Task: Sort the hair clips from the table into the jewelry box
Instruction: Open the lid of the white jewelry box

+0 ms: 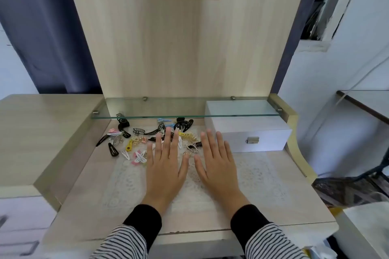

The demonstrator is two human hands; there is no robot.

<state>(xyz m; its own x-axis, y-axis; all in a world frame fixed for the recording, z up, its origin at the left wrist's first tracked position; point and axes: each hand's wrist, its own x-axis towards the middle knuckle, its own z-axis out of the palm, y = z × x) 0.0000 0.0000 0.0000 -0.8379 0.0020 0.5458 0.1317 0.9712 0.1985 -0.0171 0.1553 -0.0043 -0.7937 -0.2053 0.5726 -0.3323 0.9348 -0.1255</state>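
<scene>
Head view of a dressing table (84, 195) at what appears to be the outset of the sorting task.

At left-centre, the hair clips (140, 139) lie loose in a scattered heap on the table top, just below the front edge of a glass shelf (210, 109). The heap includes a black claw clip (122, 123) at its far left, a black snap clip (113, 150) and a yellow clip (128, 145) nearer the viewer, white snap clips (140, 156), and a gold spiral clip (190, 136) toward the right.

The left hand (166, 166) is extended flat with fingers straight and slightly spread, grasping nothing. Its fingertips overlap the right part of the heap; whether they touch the clips cannot be told. The right hand (216, 164), just beside it, is likewise flat and released, over a lace mat (259, 172) and holding nothing.

At right, the white jewelry box (248, 130) stands on the table with its rear part under the glass shelf. The lid is down and the metal latch (252, 140) on the front looks fastened, so the interior is hidden.

Judged progress: no clip is seen in or on the box, so none appears sorted. The latch and lid remain to be opened, and every visible clip remains to be carried rightward into the box.
</scene>
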